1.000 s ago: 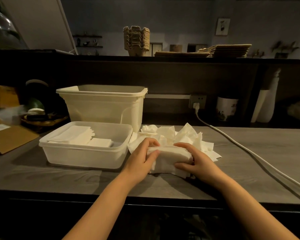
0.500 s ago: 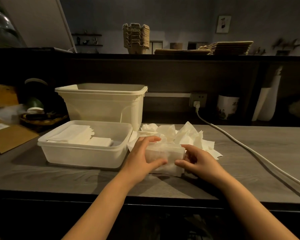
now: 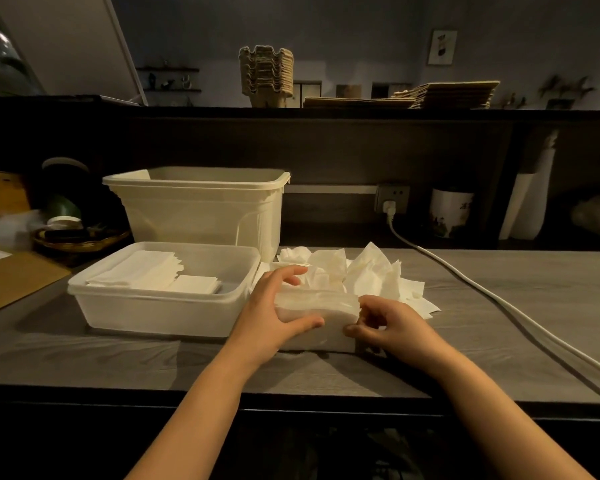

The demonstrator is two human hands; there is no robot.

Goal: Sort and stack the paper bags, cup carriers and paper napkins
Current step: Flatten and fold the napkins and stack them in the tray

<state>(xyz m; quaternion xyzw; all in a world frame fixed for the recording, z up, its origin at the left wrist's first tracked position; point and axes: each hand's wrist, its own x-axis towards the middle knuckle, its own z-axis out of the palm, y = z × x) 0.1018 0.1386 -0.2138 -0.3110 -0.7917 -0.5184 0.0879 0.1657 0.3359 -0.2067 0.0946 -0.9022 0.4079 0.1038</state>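
Napkin stack (image 3: 321,308) | left hand (image 3: 274,311) grips (right hand (image 3: 392,325) pinches end)

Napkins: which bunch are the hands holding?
The squared stack between left hand and right hand; folded napkins lie in the clear tray; loose napkins lie crumpled behind it.

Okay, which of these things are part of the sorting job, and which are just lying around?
Job: napkin stack held by left hand and right hand, loose napkins, napkin tub, cup carriers, paper bags.
Lying about: deep tub, cable, socket, basket, cardboard.
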